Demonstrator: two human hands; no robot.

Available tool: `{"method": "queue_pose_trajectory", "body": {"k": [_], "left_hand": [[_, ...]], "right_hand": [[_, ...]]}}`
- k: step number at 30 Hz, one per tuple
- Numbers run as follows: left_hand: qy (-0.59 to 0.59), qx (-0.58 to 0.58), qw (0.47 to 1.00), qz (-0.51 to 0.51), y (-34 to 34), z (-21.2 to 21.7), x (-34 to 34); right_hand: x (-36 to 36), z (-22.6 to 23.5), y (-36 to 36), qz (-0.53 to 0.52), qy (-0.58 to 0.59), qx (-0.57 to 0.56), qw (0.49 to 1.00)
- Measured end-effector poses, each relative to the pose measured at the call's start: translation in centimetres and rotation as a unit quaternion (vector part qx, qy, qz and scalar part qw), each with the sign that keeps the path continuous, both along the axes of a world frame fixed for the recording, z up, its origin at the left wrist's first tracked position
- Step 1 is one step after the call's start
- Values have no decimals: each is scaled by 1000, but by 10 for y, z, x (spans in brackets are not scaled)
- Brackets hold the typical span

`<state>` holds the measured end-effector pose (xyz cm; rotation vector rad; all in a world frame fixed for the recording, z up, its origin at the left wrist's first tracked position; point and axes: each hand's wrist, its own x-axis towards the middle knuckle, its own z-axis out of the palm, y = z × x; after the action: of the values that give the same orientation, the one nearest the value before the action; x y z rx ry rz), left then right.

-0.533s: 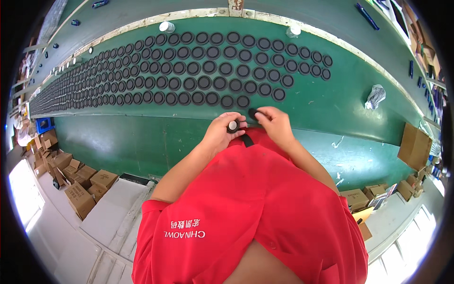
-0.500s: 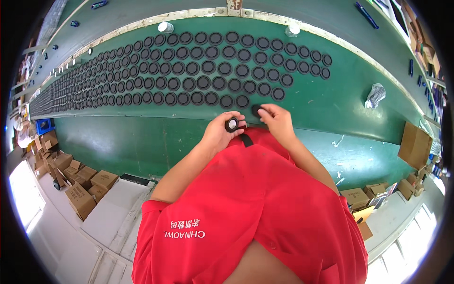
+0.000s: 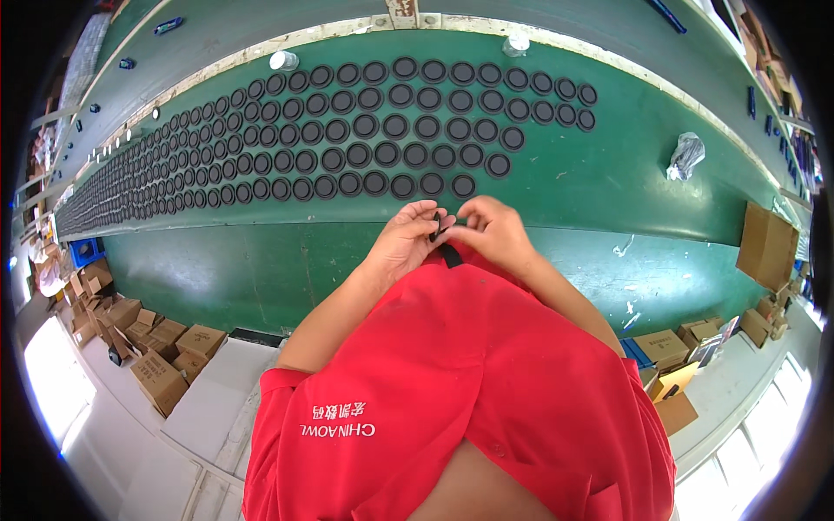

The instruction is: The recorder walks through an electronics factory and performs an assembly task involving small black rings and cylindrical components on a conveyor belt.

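Just above my lap, my left hand [image 3: 405,236] pinches a small black round piece [image 3: 437,227], which is turned nearly edge-on. My right hand [image 3: 497,233] meets it from the other side, its thumb and curled fingers closed at the piece's edge. Fingers partly hide where they grip it. Beyond my hands, black ridged discs [image 3: 402,186] lie flat in several long rows on the green table [image 3: 591,191]. The disc at the right end of the nearest row [image 3: 464,186] lies just past my fingertips.
At the far table edge stand two whitish containers, one on the left [image 3: 283,60] and one on the right [image 3: 516,45]. A crumpled clear plastic bag [image 3: 686,156] lies at right. An open cardboard box [image 3: 766,243] is further right; cartons [image 3: 159,382] sit on the floor at left.
My right hand has let go of a disc at the nearest row's right end and moved back to my left hand. The black piece in my left hand has turned from face-up to edge-on.
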<state>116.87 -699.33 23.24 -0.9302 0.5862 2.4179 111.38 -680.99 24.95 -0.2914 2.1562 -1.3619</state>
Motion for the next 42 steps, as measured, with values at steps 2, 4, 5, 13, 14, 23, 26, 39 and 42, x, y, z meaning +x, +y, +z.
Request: {"method": "queue_pose_trajectory", "body": {"k": [2,4,5,13,14,23,26,39,42], "left_hand": [[-14,4,1000,-25,6,6,-5],[-28,6,998,-50,9,7,-7],[-16,-9,998,-61,10,5,-7],[1,-125,986,-112,19,-2,-11],[6,-132,984,-123,19,-4,-10],[-3,-150,975,-164,24,-1,-17],[2,-162,971,-176,24,-2,-19],[16,-192,975,-111,20,11,-28],[4,-179,976,-123,21,11,-29]], "right_hand": [[6,0,-3,5,-87,-43,995],[6,-4,1,-11,-130,-60,990],[6,-5,3,-22,-174,-77,982],[4,-10,23,-89,-273,-187,940],[4,-9,24,-102,-277,-189,937],[-1,-11,30,-115,-318,-236,911],[0,-13,33,-133,-327,-242,904],[-4,-41,50,-271,-173,-52,946],[-12,-43,46,-246,-165,-12,955]]}}
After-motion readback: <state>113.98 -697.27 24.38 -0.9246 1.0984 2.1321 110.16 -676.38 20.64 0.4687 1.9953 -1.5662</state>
